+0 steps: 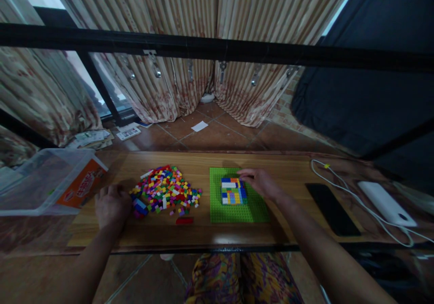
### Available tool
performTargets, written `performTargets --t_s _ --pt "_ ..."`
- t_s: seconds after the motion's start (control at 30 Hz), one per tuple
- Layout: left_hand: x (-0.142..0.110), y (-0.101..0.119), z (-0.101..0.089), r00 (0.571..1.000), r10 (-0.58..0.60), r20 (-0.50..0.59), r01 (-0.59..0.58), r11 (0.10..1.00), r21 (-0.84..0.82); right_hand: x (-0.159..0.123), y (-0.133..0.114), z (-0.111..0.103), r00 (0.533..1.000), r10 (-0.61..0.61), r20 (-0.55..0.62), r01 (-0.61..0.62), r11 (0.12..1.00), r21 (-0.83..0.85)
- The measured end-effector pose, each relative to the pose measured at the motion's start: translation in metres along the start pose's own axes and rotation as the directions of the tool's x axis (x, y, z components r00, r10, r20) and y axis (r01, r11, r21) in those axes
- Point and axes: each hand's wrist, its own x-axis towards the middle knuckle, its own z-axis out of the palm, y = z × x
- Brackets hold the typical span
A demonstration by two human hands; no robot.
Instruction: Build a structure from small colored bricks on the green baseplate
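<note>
Brick build (233,195), on the green baseplate (256,214): your right hand (260,182) at its far right corner, your left hand (113,203) beside the loose bricks (166,189), grasp of either impossible to tell; step apparently brick-setting, next calling for aligned studs, even pressure.

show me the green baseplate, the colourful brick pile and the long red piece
Green baseplate (233,214): head view, bare studs near the front edge
Brick pile (167,189): head view, middle of the heap
Long red piece (185,221): head view, its middle

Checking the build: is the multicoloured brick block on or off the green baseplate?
On: the green baseplate shows around the brick block.
</note>
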Motion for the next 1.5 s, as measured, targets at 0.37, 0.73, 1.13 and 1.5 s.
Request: performTargets --t_s 0.37,0.73,1.13,1.5 --pt "0.001 -0.002 0.002 1.000 0.014 0.006 -0.014 1.000 0.022 0.003 -0.009 0.001 1.000 0.008 0.016 -0.007 0.997 -0.073" --pt "0.000 -0.004 0.004 0.999 0.021 -0.028 -0.022 1.000 -0.016 -0.001 -0.002 0.004 0.999 0.035 -0.006 -0.035 0.997 0.067" --pt "0.001 -0.005 0.007 0.998 0.034 -0.052 -0.035 0.999 -0.019 0.002 0.013 0.002 0.971 0.191 -0.142 -0.153 0.958 0.241" --pt "-0.003 -0.005 0.013 0.995 0.009 -0.103 -0.015 0.999 -0.051 -0.006 0.019 0.022 0.965 0.261 -0.023 -0.243 0.926 0.290"
